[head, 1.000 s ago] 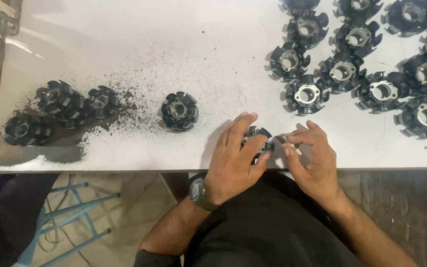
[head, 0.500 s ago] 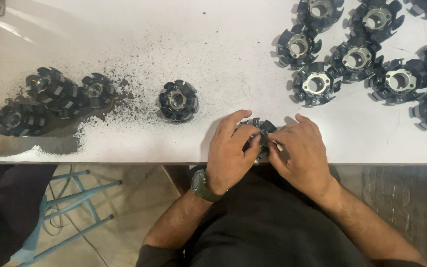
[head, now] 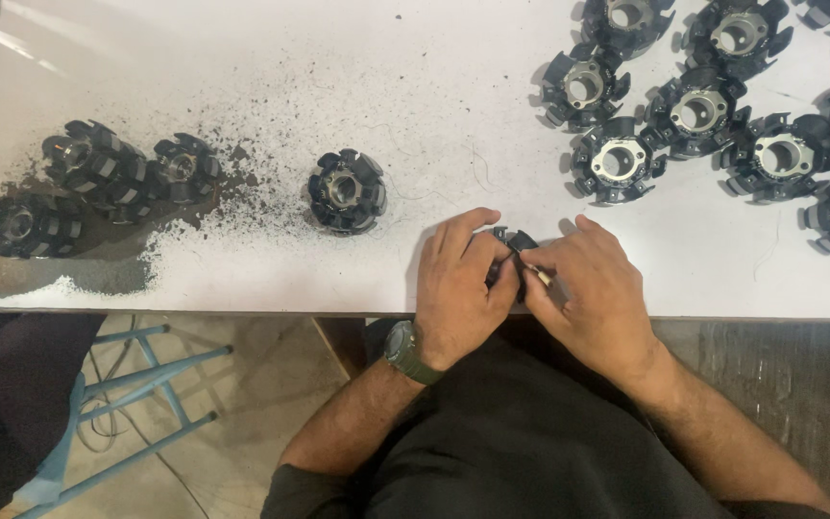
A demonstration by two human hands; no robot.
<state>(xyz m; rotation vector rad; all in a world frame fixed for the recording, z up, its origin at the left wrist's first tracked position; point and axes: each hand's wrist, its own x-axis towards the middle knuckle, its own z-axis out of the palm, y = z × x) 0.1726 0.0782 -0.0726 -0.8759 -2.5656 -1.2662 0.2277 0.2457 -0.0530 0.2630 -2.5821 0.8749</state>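
we hold one small black finned plastic rotor part (head: 511,252) at the near edge of the white counter (head: 242,77). our left hand (head: 458,284) is clenched around it, and our right hand (head: 588,288) pinches a thin pale tool (head: 537,276) against it. left of the held part, four like parts sit amid dark shavings, the nearest one (head: 346,191) standing alone; we judge these done. right of and beyond it, a cluster of parts with pale centres (head: 617,159) looks untouched, so most remains.
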